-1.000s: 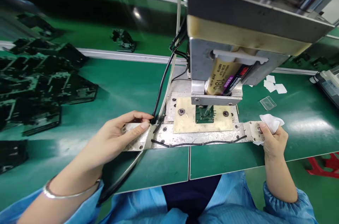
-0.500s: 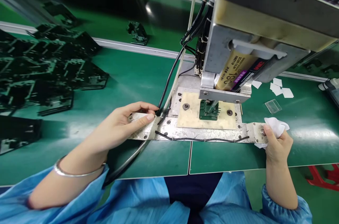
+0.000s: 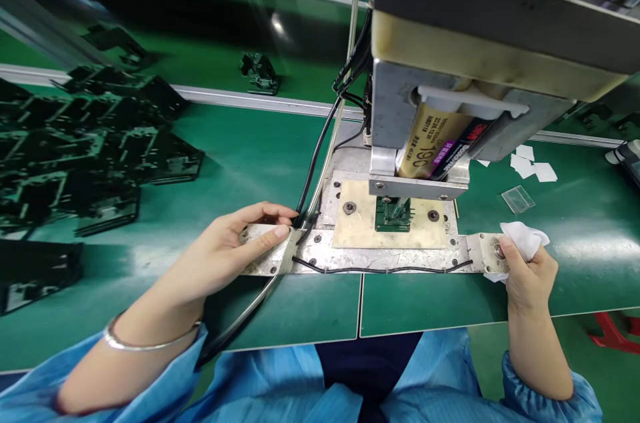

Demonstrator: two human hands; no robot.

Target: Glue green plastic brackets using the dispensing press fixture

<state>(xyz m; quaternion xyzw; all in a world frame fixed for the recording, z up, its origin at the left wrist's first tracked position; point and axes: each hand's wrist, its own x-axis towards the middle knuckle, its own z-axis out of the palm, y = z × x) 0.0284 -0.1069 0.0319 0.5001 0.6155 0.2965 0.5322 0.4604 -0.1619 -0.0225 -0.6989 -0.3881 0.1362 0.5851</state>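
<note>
A metal press head [image 3: 480,69] stands low over a small green board [image 3: 393,215] seated on a tan fixture plate [image 3: 360,226]. My left hand [image 3: 230,253] rests on the left metal tab [image 3: 260,256] of the base bar, thumb pressed on its top and fingers curled round its far edge. My right hand [image 3: 525,266] is closed on a crumpled white wipe [image 3: 525,239], with its thumb on the round button [image 3: 497,251] at the bar's right end. A black wire [image 3: 380,269] runs along the bar between the two ends.
Several black plastic frames [image 3: 90,149] lie piled at the left on the green mat [image 3: 240,156]. One more black part [image 3: 260,73] sits on the far belt. White paper squares [image 3: 530,166] and a clear plastic piece [image 3: 519,198] lie at right. Black cables [image 3: 320,149] run up to the press.
Both hands stay on the two ends of the bar. Only the view has shifted a little; the press head still sits down over the green board.
</note>
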